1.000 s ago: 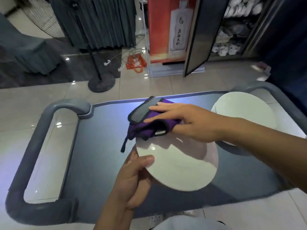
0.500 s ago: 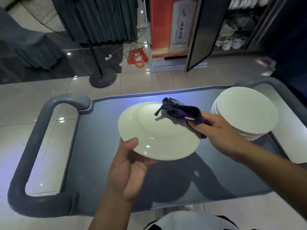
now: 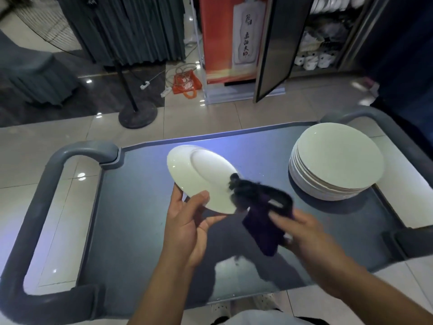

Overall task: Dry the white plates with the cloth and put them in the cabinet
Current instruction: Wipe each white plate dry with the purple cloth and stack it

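My left hand (image 3: 187,221) grips a white plate (image 3: 201,177) by its near rim, thumb on top, and holds it tilted above the grey cart top (image 3: 131,221). My right hand (image 3: 302,233) holds a purple and black cloth (image 3: 260,207), blurred with motion, at the plate's lower right edge. A stack of several white plates (image 3: 337,160) stands on the cart at the right. Beyond the cart the cabinet (image 3: 328,36) stands with its dark door (image 3: 274,48) swung open and white dishes on its shelves.
The cart has thick grey handles at the left (image 3: 42,184) and right (image 3: 403,141). A fan stand with a round base (image 3: 137,116) is on the tiled floor behind. An orange bag (image 3: 186,83) and a red banner (image 3: 234,36) are near the cabinet.
The plate has tilted and turned in my left hand. My right hand has swept the cloth from the plate's far side down to its lower right edge.
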The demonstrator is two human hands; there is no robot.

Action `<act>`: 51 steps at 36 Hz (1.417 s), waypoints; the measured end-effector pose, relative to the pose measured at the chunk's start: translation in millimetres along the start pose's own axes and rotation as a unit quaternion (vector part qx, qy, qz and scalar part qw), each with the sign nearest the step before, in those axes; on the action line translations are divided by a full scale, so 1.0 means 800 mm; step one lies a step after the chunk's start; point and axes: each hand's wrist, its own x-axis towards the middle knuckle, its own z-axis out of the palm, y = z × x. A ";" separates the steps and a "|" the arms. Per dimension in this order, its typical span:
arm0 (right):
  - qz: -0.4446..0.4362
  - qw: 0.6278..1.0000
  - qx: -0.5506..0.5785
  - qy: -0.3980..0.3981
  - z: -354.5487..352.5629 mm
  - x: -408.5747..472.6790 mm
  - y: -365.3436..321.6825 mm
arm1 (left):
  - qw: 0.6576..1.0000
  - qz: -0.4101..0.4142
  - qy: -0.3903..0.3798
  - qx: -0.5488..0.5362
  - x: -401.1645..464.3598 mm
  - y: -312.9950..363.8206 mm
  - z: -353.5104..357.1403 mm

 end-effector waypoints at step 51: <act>-0.160 0.931 -0.327 -0.012 -0.055 -0.064 0.090 | 0.963 -0.251 0.038 -0.085 0.004 -0.030 -0.019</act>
